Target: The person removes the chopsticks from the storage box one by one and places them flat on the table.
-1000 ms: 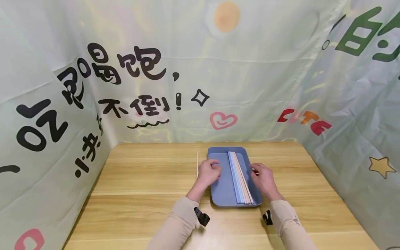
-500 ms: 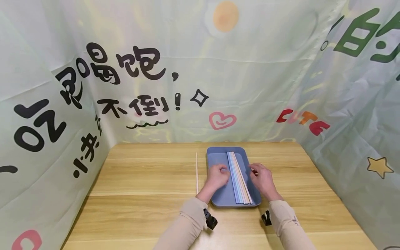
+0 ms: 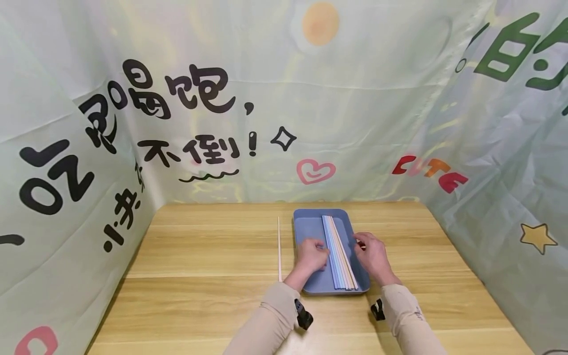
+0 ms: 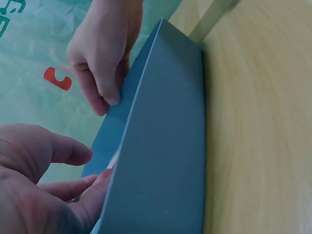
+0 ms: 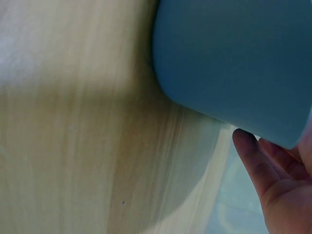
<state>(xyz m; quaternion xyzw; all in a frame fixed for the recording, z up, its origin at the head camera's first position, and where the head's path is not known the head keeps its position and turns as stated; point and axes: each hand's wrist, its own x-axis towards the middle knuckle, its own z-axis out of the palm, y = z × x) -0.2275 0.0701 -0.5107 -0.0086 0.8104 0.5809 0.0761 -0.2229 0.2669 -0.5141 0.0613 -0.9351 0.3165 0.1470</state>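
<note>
A blue rectangular tray (image 3: 310, 224) lies on the table with a bundle of pastel chopsticks (image 3: 339, 256) in its right half. My left hand (image 3: 312, 255) reaches inside over the left rim, fingertips right at the left side of the bundle. Its thumb (image 4: 73, 150) stands apart from the fingers in the left wrist view, with nothing pinched between them. At the tray's right side my right hand (image 3: 372, 254) holds the rim, its fingers (image 5: 256, 163) against the outer wall in the right wrist view. One pale chopstick (image 3: 279, 246) lies alone left of the tray.
The wooden table (image 3: 199, 256) extends on both sides of the tray. Printed cloth walls (image 3: 355, 123) enclose it at the back, left and right. Each sleeved wrist carries a small black camera (image 3: 303, 315).
My left hand has moved right and slightly nearer, from the tray's left rim to beside the chopsticks. The lone chopstick shows more fully. My right hand stays at the right rim.
</note>
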